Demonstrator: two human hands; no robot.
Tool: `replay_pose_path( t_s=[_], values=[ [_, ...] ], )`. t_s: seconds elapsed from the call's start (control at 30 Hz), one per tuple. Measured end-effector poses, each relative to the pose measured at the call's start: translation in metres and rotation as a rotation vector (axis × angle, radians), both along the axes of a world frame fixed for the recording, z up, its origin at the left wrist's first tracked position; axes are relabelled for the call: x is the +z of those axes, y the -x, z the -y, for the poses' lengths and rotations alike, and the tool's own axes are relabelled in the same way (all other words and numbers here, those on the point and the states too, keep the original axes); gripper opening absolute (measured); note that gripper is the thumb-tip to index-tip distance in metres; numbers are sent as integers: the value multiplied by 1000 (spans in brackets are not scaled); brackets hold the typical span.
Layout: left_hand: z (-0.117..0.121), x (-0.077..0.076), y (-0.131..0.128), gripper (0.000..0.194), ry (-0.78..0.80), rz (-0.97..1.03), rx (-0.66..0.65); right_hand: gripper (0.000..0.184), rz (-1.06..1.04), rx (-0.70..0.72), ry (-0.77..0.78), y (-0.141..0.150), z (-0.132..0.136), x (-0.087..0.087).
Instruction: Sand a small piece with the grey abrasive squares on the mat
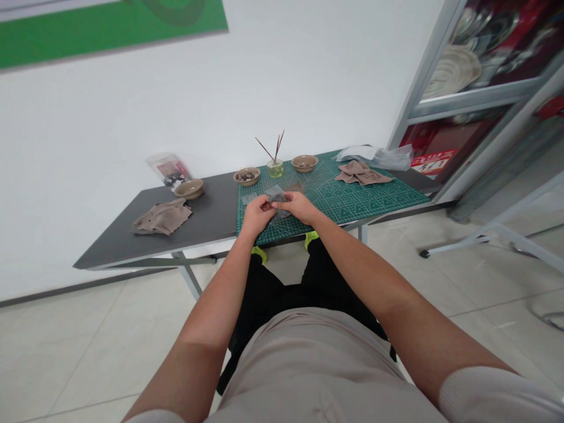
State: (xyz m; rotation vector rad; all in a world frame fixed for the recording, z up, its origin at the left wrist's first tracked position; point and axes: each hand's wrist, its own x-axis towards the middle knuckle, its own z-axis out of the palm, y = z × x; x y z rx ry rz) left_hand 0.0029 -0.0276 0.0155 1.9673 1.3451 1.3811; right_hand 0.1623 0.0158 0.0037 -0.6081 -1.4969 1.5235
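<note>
Left hand (258, 215): you pinch a small, thin grey sheet (275, 191).
Right hand (301, 207): you grip the same sheet.
Beneath: green gridded mat (365, 204).

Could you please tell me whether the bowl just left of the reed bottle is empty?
Not empty: dark and pale pieces show inside the rim of the bowl. How deep they lie, I cannot tell.

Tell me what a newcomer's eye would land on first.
Probably the green mat on the right of the table, with sticks rising from a glass jar near the mat's back edge. In front of the jar, the left hand and right hand pinch a small greyish piece.
</note>
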Motion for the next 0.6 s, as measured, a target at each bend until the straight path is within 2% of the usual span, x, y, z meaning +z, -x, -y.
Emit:
replay_pose_path(
  t_s=[0.27,0.6],
  values=[
    [-2,-3,2,4,40,36,11,46,186,-52,-48,-2,0,-1],
    [5,3,-3,8,51,-29,40,51,144,-56,-49,-1,0,-3]
  ],
)
